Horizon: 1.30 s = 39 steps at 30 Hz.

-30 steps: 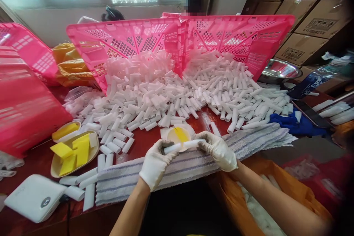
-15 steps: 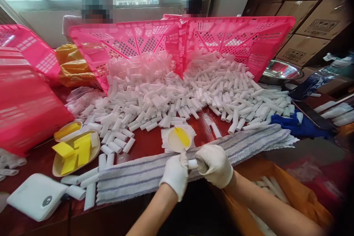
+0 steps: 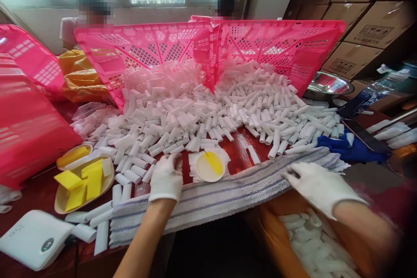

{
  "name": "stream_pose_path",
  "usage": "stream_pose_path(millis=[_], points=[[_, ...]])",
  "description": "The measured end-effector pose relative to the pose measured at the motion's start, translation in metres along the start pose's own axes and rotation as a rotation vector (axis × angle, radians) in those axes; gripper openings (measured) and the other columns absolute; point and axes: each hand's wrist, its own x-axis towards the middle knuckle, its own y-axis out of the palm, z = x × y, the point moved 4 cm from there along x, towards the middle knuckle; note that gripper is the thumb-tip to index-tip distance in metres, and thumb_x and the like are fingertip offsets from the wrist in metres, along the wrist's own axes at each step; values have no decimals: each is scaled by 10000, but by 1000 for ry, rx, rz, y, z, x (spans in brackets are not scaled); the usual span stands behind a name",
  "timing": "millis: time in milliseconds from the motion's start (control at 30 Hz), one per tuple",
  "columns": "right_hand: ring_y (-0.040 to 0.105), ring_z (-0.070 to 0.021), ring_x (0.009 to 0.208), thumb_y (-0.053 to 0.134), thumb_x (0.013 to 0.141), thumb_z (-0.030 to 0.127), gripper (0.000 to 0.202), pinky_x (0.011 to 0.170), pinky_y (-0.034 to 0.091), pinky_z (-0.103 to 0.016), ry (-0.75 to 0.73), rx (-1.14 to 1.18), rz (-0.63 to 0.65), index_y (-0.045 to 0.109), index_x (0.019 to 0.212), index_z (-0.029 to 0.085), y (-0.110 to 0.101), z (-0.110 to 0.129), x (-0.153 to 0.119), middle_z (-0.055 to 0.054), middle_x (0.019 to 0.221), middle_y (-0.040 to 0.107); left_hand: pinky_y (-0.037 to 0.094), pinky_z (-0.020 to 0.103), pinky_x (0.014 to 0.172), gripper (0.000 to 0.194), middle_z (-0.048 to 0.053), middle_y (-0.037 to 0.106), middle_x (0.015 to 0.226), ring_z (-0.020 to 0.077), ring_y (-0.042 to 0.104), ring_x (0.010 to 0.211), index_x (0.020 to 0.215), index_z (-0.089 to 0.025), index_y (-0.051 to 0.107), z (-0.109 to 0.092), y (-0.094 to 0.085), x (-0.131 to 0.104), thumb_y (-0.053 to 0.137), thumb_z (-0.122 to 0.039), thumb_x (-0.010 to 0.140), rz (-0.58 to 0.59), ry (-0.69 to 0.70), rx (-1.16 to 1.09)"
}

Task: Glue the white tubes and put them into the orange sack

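Observation:
My left hand, in a white glove with dark fingertips, reaches over the striped towel to the near edge of the heaped white tubes. Its fingers are loosely bent and apart, with no tube visible in them. Over the towel's right part is my gloved right hand, its fingers stretched out and a gap beside the thumb. Nothing shows in that hand. Between the hands, a round white dish with a yellow piece rests on folded white material.
Pink baskets stand tilted behind the heap. At left are a tray of yellow pads and a white device. An orange bag with tubes hangs below right. A bottle stands at right. Two people sit beyond the baskets.
My hands have parted from a white tube they both held. The left moved left to the heap, the right moved right above the orange bag. The tube is no longer in either hand.

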Motion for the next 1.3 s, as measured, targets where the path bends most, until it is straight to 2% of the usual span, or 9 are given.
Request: stream_pose_path(millis=[100, 267, 400, 533, 633, 700, 833, 1067, 1300], points=[[614, -269, 748, 483, 789, 528, 368, 565, 397, -339, 31, -97, 12, 652, 828, 204, 15, 38, 28, -122, 839, 656, 415, 393, 897, 335, 143, 601, 1072, 277, 553, 985, 1068, -172, 627, -3, 3, 35, 461, -347, 836, -15, 48, 65], [617, -290, 734, 565, 780, 355, 243, 579, 437, -358, -46, -218, -67, 637, 740, 126, 42, 78, 48, -175, 793, 636, 436, 347, 788, 381, 129, 624, 1008, 268, 574, 938, 1159, -184, 562, -24, 37, 69, 489, -330, 814, 126, 20, 216], [629, -248, 829, 533, 810, 313, 227, 723, 499, -376, -203, 171, -96, 630, 944, 158, 44, 78, 43, -124, 893, 662, 421, 355, 784, 363, 135, 613, 1007, 280, 551, 962, 1139, -194, 580, -20, 47, 76, 505, -290, 797, 193, 34, 336], [583, -202, 1031, 493, 853, 362, 359, 910, 466, -355, -490, 782, 243, 563, 1154, 179, 40, 116, 39, -89, 1146, 614, 410, 383, 769, 320, 145, 596, 967, 294, 525, 947, 1092, -190, 605, -12, 45, 71, 479, -265, 808, 206, 73, 422], [614, -163, 868, 468, 856, 428, 407, 769, 511, -297, -531, 937, 488, 556, 1133, 143, 46, 149, 46, -87, 1042, 637, 412, 378, 748, 323, 140, 586, 954, 280, 525, 913, 1113, -206, 590, -9, 44, 65, 447, -251, 827, 206, 100, 462], [592, -132, 691, 493, 830, 434, 388, 622, 504, -260, -437, 927, 489, 573, 1033, 114, 54, 159, 58, -66, 874, 646, 414, 376, 755, 339, 142, 580, 962, 274, 525, 914, 1143, -206, 572, -8, 43, 62, 438, -235, 833, 210, 113, 473], [590, -132, 717, 583, 765, 360, 244, 660, 500, -259, -415, 865, 405, 607, 848, 133, 68, 162, 71, -39, 812, 640, 421, 384, 797, 356, 144, 587, 997, 270, 534, 952, 1163, -199, 557, -6, 42, 59, 418, -183, 835, 233, 102, 429], [622, -158, 863, 666, 709, 378, 280, 834, 503, -314, -558, 1074, 266, 604, 872, 158, 76, 140, 59, -57, 898, 648, 442, 340, 837, 400, 145, 605, 1054, 240, 581, 972, 1220, -170, 522, 1, 39, 53, 405, -167, 838, 237, 48, 293], [613, -150, 866, 567, 811, 324, 202, 810, 509, -294, -650, 963, 141, 602, 935, 168, 71, 129, 49, -59, 928, 631, 462, 319, 846, 327, 65, 659, 988, 191, 609, 908, 1068, -183, 571, 16, 20, 20, 494, -368, 809, 166, -154, -308]])
